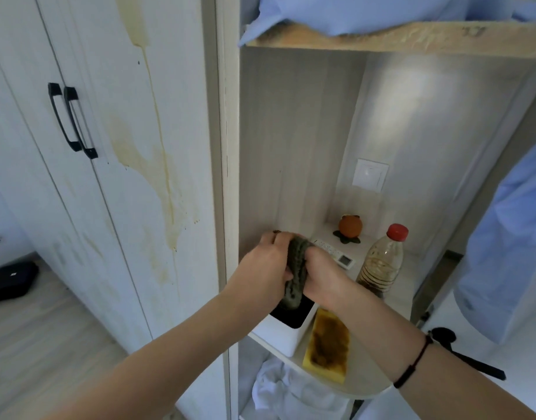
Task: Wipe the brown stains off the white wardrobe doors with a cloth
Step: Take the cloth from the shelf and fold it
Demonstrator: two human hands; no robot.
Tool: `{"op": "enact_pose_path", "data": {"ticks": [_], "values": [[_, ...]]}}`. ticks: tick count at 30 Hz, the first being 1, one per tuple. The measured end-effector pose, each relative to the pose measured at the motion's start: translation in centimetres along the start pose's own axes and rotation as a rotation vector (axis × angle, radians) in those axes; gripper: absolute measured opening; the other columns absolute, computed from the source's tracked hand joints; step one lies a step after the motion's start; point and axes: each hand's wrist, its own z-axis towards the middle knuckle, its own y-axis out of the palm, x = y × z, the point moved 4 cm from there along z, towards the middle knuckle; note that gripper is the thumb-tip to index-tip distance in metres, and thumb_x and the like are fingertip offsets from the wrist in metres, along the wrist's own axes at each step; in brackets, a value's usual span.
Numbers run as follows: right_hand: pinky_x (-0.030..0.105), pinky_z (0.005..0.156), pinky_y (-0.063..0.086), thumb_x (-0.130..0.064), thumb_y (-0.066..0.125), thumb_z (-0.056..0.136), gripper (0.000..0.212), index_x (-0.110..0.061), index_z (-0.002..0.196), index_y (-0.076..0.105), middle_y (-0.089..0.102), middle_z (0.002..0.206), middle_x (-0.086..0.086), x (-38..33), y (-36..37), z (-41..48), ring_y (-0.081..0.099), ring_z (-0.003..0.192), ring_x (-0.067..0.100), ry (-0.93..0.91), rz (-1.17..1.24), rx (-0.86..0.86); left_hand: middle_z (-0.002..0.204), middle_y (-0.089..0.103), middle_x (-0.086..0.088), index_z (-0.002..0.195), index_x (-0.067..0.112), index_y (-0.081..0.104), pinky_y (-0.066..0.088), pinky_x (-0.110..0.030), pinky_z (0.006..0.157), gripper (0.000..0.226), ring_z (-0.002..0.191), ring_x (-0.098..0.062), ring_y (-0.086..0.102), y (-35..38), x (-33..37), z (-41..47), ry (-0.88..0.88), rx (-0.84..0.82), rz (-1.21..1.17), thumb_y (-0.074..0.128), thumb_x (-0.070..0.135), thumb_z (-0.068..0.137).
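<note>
Both hands, left hand (271, 262) and right hand (322, 275), fingers clenched around the cloth (295, 272), wring it over the white tub (286, 331); the stained door (151, 183) apparently awaits wiping next.

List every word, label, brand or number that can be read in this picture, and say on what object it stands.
"17", roughly: dark marks on the front edge of the wooden shelf; blurred, so I am not sure.
Remote control: buttons and a small display, too small to read.
Bottle with red cap: no label readable.
Black case on the floor: a small pale mark, too small to read.
Nothing else bears text that I can read.
</note>
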Motion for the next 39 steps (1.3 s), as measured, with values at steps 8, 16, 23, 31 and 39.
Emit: {"op": "enact_pose_path", "data": {"ticks": [8,16,23,31,39], "values": [[0.029,0.052,0.053,-0.016,0.045,0.102,0.028,0.001,0.09,0.064,0.069,0.076,0.018,0.0,0.2,-0.2,0.067,0.065,0.029,0.025,0.146,0.334,0.105,0.046,0.002,0.108,0.018,0.036,0.044,-0.023,0.065,0.042,0.086,-0.02,0.06,2.3,-1.1,-0.6,-0.127,0.115,-0.157,0.072,0.027,0.089],[0.029,0.044,0.051,-0.01,0.047,0.1,0.026,0.0,0.082,0.064,0.066,0.066,0.015,-0.1,-0.1,0.3,0.064,0.052,0.026,-0.004,0.025,0.319,0.092,0.057,-0.001,0.13,0.006,0.033,0.045,-0.022,0.06,0.06,0.084,-0.019,0.062,4.7,-2.9,-0.7,-0.274,-0.129,-0.232,0.068,0.035,0.091],[0.04,0.082,0.059,0.005,0.046,0.086,0.039,-0.016,0.11,0.07,0.075,0.095,0.015,-1.2,-1.4,1.5,0.074,0.09,0.026,-0.199,-0.263,0.149,0.065,0.055,0.009,0.08,0.021,0.053,0.03,-0.012,0.039,0.02,0.058,-0.007,0.054,4.8,-3.4,-0.6,-0.27,-0.136,-0.197,0.057,0.029,0.097],[0.017,0.082,0.055,0.018,0.05,0.076,0.071,-0.028,0.13,0.057,0.067,0.11,-0.008,-0.6,-1.2,-0.4,0.063,0.101,-0.001,-0.179,-1.173,-0.177,0.108,0.06,-0.008,0.116,0.009,0.058,0.05,-0.033,0.074,0.027,0.091,-0.026,0.061,2.7,-1.9,0.2,-0.155,0.114,-0.108,0.051,0.003,0.09],[0.014,0.078,0.052,-0.007,0.091,0.061,0.071,-0.025,0.121,0.059,0.072,0.103,-0.017,-1.0,-0.5,-1.2,0.067,0.098,-0.001,-0.286,-1.089,-0.276,0.089,0.067,0.006,0.106,0.019,0.064,0.042,-0.006,0.057,0.028,0.073,-0.005,0.062,2.5,-2.6,0.5,-0.199,0.119,-0.314,0.059,0.004,0.084]]}}
